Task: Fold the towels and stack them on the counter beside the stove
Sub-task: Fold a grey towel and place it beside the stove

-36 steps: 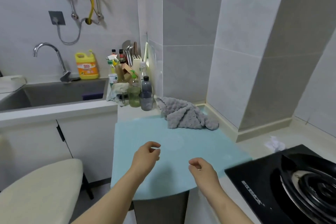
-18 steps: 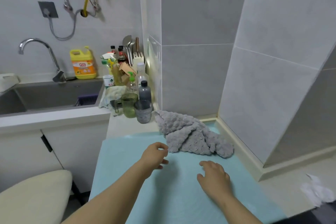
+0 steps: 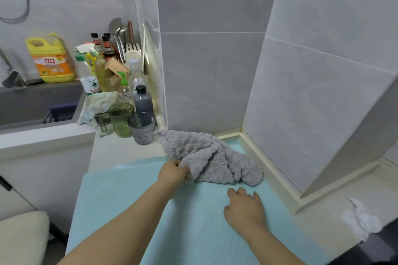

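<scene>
A crumpled grey towel (image 3: 211,157) lies in a heap at the back of a light blue mat (image 3: 133,200), close to the tiled wall corner. My left hand (image 3: 172,173) grips the towel's near left edge, fingers curled into the fabric. My right hand (image 3: 244,206) rests flat on the mat just in front of the towel's right end, fingers spread and not touching it. The stove's black edge (image 3: 379,245) shows at the lower right.
Left of the towel stand a grey cup (image 3: 142,129), a green cup (image 3: 121,119), a dark bottle (image 3: 143,100) and several other bottles. A sink (image 3: 32,103) lies further left. A white tissue (image 3: 359,219) sits on the counter right of the mat.
My left hand moved forward and took hold of the towel's near edge. My right hand slid forward on the mat. The view swung left and down, closer to the towel.
</scene>
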### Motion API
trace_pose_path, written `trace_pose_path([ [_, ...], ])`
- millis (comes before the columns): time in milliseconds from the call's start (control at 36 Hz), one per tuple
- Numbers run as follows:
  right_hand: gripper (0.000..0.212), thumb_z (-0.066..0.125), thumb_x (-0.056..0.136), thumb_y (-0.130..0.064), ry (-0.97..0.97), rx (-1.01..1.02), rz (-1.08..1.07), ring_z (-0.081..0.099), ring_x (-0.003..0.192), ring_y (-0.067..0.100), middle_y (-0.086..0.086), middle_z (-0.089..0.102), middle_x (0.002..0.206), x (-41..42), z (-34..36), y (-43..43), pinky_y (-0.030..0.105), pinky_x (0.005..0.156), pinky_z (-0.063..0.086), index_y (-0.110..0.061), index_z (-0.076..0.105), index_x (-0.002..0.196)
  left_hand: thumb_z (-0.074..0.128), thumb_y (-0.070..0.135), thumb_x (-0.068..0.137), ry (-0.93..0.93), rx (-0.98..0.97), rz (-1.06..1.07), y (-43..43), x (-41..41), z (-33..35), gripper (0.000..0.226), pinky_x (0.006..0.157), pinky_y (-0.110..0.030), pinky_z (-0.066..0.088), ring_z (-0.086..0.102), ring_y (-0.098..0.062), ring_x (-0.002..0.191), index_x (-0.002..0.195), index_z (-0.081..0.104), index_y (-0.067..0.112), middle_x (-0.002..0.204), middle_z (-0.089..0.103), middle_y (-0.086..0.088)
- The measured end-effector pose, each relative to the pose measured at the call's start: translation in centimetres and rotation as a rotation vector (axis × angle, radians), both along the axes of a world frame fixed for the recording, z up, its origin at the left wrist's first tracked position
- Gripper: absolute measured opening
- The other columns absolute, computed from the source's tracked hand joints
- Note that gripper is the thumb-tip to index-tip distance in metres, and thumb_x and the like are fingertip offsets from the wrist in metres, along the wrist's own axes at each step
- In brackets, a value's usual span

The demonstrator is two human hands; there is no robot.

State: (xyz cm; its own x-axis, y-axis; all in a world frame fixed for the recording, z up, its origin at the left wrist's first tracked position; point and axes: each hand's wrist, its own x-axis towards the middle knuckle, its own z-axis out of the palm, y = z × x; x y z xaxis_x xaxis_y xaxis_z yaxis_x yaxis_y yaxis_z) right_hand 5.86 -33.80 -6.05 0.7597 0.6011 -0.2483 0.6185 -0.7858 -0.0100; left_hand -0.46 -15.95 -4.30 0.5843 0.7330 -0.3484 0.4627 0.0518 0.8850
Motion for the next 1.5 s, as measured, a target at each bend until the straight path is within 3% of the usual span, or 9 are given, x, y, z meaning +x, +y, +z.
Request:
trace_pose_path([
  [222, 0.044, 0.031, 0.096, -0.022, -0.012, 0.047, 0.009, 0.040, 0.125, 0.022, 0.003, 0.039, 0.141, -0.7, -1.0, -0.9, 0.033, 0.108, 0.025, -0.019, 0.033, 0.139, 0.055, 0.010, 0.085, -0.089, 0.232, -0.034, 1.0, -4.1, 4.6, 0.015, 0.060, -0.028, 0.033, 0.042, -0.017, 0.062, 0.071, 0.054, 0.014, 0.066, 0.050, -0.001],
  [361, 0.058, 0.037, 0.095, -0.036, 0.243, 0.119, -0.038, 0.009, 0.145, 0.023, -0.001, 0.010, 0.158, -0.8, -0.3, -1.9, 0.034, 0.116, 0.016, -0.025, 0.017, 0.149, 0.055, 0.017, 0.091, -0.259, 0.403, 0.013, 0.8, -7.1, 9.4, 0.015, 0.061, -0.028, 0.038, 0.050, -0.012, 0.068, 0.077, 0.058, 0.023, 0.076, 0.059, 0.003],
  [528, 0.022, 0.053, 0.092, -0.022, 0.553, 0.747, -0.211, 0.056, 0.112, 0.021, 0.002, 0.062, 0.114, -2.7, 2.8, 0.2, 0.030, 0.091, 0.044, -0.019, 0.059, 0.113, 0.047, 0.016, 0.096, -0.454, 0.317, 0.097, 0.6, -9.6, 13.3, 0.020, 0.060, -0.024, 0.045, 0.053, -0.012, 0.076, 0.081, 0.056, 0.024, 0.083, 0.058, 0.001],
  [667, 0.021, 0.050, 0.093, -0.007, 0.587, 1.095, -0.078, 0.056, 0.089, 0.005, -0.017, 0.058, 0.092, -5.9, 6.7, 3.3, 0.005, 0.068, 0.042, -0.025, 0.058, 0.099, 0.043, 0.014, 0.098, -0.541, 0.129, -0.008, 0.3, -11.8, 14.2, 0.020, 0.068, -0.029, 0.044, 0.053, -0.017, 0.079, 0.085, 0.056, 0.020, 0.084, 0.057, -0.002],
  [861, 0.062, 0.037, 0.092, 0.004, 0.757, 1.064, 0.197, 0.046, 0.112, 0.003, -0.009, 0.044, 0.131, -8.7, 10.9, 5.4, 0.009, 0.073, 0.043, -0.050, 0.041, 0.122, 0.044, 0.009, 0.096, -0.486, 0.006, -0.262, -0.2, -14.5, 15.5, 0.014, 0.049, -0.016, 0.046, 0.062, -0.009, 0.062, 0.094, 0.059, 0.011, 0.078, 0.065, -0.003],
  [1056, 0.065, 0.049, 0.077, 0.007, 1.087, 0.889, 0.374, 0.062, 0.095, 0.016, 0.010, 0.066, 0.107, -9.9, 12.4, 4.9, 0.038, 0.095, 0.048, -0.046, 0.048, 0.115, 0.053, 0.007, 0.091, -0.359, 0.022, -0.426, 0.1, -15.8, 16.7, 0.011, 0.066, -0.027, 0.051, 0.064, -0.020, 0.078, 0.093, 0.064, 0.011, 0.088, 0.067, -0.009],
  [1278, 0.068, 0.049, 0.062, -0.005, 1.525, 0.807, 0.299, 0.047, 0.060, 0.018, 0.005, 0.050, 0.067, -9.2, 11.1, 3.9, 0.037, 0.073, 0.052, -0.037, 0.053, 0.122, 0.055, 0.012, 0.071, -0.330, -0.105, -0.643, 0.2, -16.7, 16.8, 0.019, 0.060, -0.022, 0.053, 0.066, -0.015, 0.068, 0.074, 0.073, 0.015, 0.076, 0.069, -0.006],
  [1389, 0.047, 0.056, 0.062, -0.010, 1.291, 0.709, 0.385, 0.053, 0.092, 0.020, 0.007, 0.057, 0.092, -9.3, 11.2, 4.3, 0.038, 0.088, 0.047, -0.024, 0.060, 0.107, 0.055, 0.011, 0.070, -0.298, -0.072, -0.653, 0.2, -16.5, 16.9, 0.019, 0.064, -0.021, 0.053, 0.067, -0.016, 0.071, 0.077, 0.073, 0.014, 0.079, 0.070, -0.006],
  [1500, 0.030, 0.066, 0.066, -0.024, 1.081, 0.611, 0.385, 0.058, 0.093, 0.012, -0.001, 0.064, 0.096, -9.0, 11.2, 4.4, 0.032, 0.094, 0.045, -0.017, 0.063, 0.095, 0.057, 0.013, 0.072, -0.314, -0.035, -0.577, 0.8, -16.3, 17.3, 0.014, 0.064, -0.022, 0.054, 0.067, -0.017, 0.070, 0.075, 0.071, 0.015, 0.077, 0.070, -0.006],
])
